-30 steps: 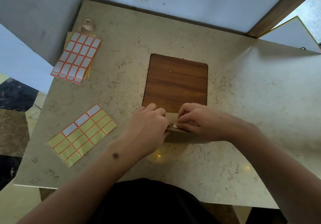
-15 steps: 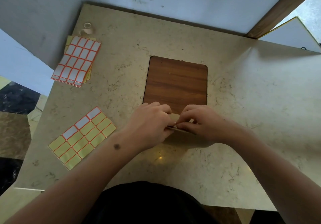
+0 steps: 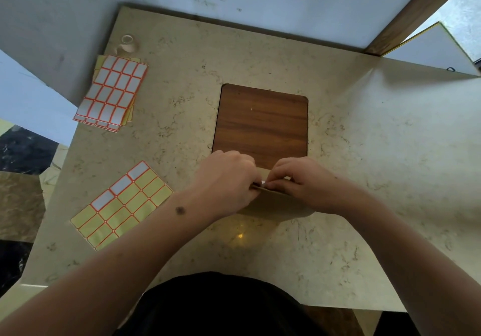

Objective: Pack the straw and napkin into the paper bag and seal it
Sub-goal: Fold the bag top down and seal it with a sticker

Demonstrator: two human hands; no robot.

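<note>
marble table, near its front edge: both hands have closed in since a second ago, left hand and right hand pinching the paper bag at its folded top, a white sticker between them. sealing looks underway.

- A small packing or labelling station is seen, set up indoors against plain white walls.
- A beige marble-patterned tabletop is laid out as the work surface, with a wooden board placed at its middle.
- A stack of white sticker sheets is kept at the far left, and a partly used sheet is lying nearer.
- A small roll of tape is stood in the corner.
- Dark marble flooring is glimpsed beyond the left edge.
</note>
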